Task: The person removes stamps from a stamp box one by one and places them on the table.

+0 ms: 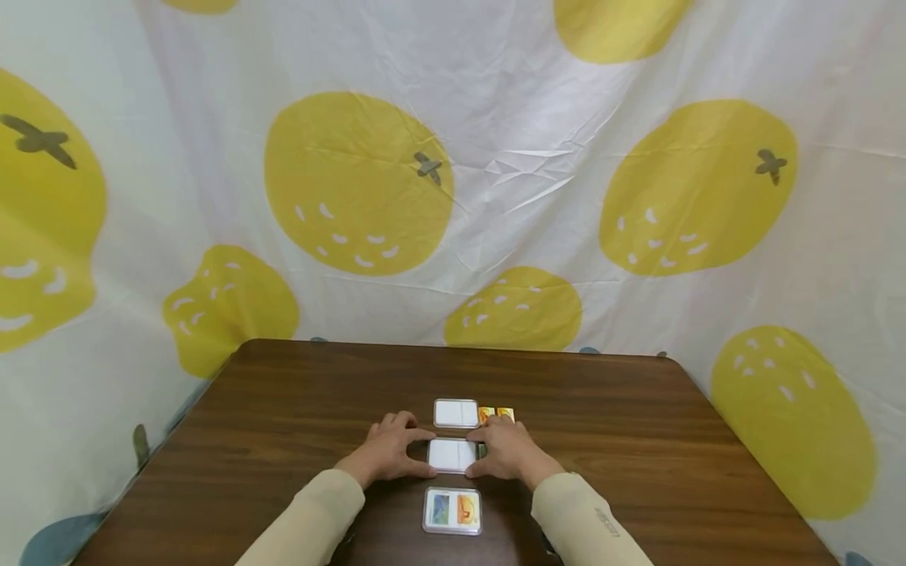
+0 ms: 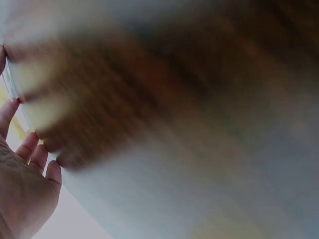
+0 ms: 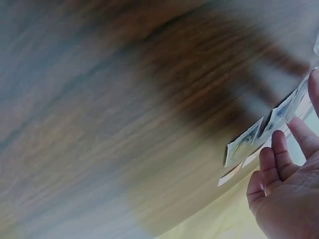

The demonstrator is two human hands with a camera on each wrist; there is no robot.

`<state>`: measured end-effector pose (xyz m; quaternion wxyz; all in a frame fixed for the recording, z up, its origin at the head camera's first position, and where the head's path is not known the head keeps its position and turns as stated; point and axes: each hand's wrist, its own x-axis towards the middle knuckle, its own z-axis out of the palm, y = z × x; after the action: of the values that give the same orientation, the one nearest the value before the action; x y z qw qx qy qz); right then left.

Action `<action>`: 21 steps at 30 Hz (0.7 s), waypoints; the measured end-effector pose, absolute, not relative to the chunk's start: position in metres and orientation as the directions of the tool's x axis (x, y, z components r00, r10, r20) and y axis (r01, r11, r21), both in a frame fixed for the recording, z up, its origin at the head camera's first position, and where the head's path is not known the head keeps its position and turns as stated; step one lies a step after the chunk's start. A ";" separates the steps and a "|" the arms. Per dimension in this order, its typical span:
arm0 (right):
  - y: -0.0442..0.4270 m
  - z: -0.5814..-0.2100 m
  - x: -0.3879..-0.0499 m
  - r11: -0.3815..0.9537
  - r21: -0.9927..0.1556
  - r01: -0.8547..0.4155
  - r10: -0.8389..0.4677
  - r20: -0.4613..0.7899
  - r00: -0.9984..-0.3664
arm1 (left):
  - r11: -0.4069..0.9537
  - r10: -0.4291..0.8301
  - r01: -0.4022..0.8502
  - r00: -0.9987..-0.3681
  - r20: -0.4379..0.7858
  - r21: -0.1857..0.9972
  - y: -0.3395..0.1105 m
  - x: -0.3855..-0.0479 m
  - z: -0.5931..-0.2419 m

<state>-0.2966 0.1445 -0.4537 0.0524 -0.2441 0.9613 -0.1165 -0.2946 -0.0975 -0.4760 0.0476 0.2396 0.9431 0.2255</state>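
Note:
In the head view, a flat clear-rimmed case [image 1: 452, 455] with a white inside and a dividing line lies on the table between both hands. My left hand [image 1: 389, 448] holds it at its left corners, thumb at the near edge and forefinger at the far one. My right hand [image 1: 506, 450] grips the right corners the same way. Part of a small card [image 1: 482, 451] shows beneath the right hand. In the right wrist view, small picture cards [image 3: 244, 141] lie by the right fingertips. The left wrist view shows only a sliver of the case's edge.
Beyond the hands lies a second white case [image 1: 456, 413], with small orange-yellow picture cards [image 1: 506, 413] to its right. Nearer me is a third case [image 1: 452, 529] holding a blue-green and an orange picture. A lemon-print cloth hangs behind the dark wooden table [image 1: 637, 440].

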 end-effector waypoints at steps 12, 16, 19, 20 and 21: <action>0.145 -0.454 -0.295 0.873 -0.297 -0.386 -0.427 -0.087 -0.900 | 0.774 0.464 0.410 -0.886 0.008 0.483 -0.099 -0.292 -0.479; 0.146 -0.455 -0.295 0.875 -0.295 -0.384 -0.425 -0.087 -0.901 | 0.774 0.461 0.400 -0.887 -0.003 0.491 -0.098 -0.292 -0.477; 0.146 -0.457 -0.295 0.877 -0.288 -0.385 -0.425 -0.088 -0.901 | 0.776 0.459 0.396 -0.888 -0.009 0.490 -0.098 -0.292 -0.476; 0.146 -0.457 -0.295 0.877 -0.286 -0.386 -0.425 -0.088 -0.901 | 0.777 0.459 0.397 -0.888 -0.009 0.489 -0.098 -0.291 -0.476; 0.146 -0.457 -0.295 0.878 -0.286 -0.385 -0.424 -0.089 -0.901 | 0.778 0.459 0.396 -0.889 -0.009 0.488 -0.098 -0.291 -0.475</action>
<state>-0.2954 0.1459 -0.4570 0.0745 -0.2092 0.9661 -0.1319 -0.2910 -0.0983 -0.4753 0.0639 0.2272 0.9406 0.2439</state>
